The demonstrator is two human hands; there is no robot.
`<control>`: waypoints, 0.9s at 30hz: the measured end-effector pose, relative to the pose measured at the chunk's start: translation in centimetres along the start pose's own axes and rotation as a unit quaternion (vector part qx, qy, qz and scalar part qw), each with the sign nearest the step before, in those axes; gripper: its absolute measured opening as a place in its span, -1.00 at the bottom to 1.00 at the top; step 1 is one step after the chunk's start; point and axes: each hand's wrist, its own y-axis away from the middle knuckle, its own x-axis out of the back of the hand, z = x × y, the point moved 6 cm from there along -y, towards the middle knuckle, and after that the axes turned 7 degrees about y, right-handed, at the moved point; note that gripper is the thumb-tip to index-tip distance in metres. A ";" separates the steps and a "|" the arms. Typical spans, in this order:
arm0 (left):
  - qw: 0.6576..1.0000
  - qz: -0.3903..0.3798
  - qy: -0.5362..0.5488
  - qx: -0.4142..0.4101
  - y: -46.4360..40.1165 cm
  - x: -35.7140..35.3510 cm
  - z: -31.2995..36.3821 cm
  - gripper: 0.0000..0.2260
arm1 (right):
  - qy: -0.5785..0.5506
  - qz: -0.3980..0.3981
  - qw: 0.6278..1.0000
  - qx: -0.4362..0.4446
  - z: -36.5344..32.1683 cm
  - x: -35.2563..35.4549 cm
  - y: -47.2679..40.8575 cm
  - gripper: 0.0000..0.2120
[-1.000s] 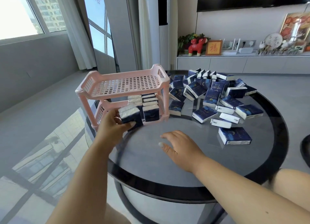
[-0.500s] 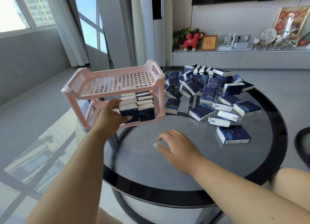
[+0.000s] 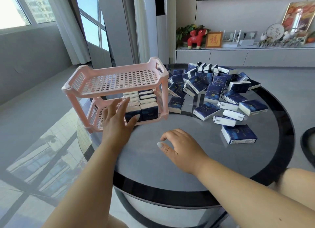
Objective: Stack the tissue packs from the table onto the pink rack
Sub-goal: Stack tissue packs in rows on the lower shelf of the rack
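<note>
The pink two-tier rack (image 3: 117, 78) stands at the left rim of the round glass table (image 3: 196, 161). Its lower shelf holds several dark blue tissue packs (image 3: 147, 103) in two rows; the top shelf is bare. My left hand (image 3: 117, 118) is in front of the lower shelf with fingers spread and straight, fingertips at the front-left pack (image 3: 132, 112), gripping nothing. My right hand (image 3: 182, 148) hovers low over the table middle, fingers loosely curled and empty. A heap of several loose tissue packs (image 3: 213, 89) lies right of the rack.
A single pack (image 3: 238, 134) lies nearest me on the right. A TV cabinet (image 3: 238, 56) with ornaments runs along the back wall. A dark round object (image 3: 307, 142) shows at the right edge. My knee (image 3: 298, 181) is beside the table rim.
My left hand has let go of the pack it was carrying; that pack now sits at the front left of the lower shelf. The fingers have opened. My right hand has barely moved.
</note>
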 end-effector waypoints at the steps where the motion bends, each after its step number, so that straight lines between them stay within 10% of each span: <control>1: 1.000 -0.006 -0.016 -0.018 0.1 -0.3 0.2 -0.46 | -0.001 0.002 1.000 0.000 0.0 0.0 0.0 -0.37; 27: 0.999 0.004 0.036 -0.030 6.3 -1.8 7.1 -0.39 | -0.071 0.073 0.994 -0.045 1.2 1.3 0.8 -0.59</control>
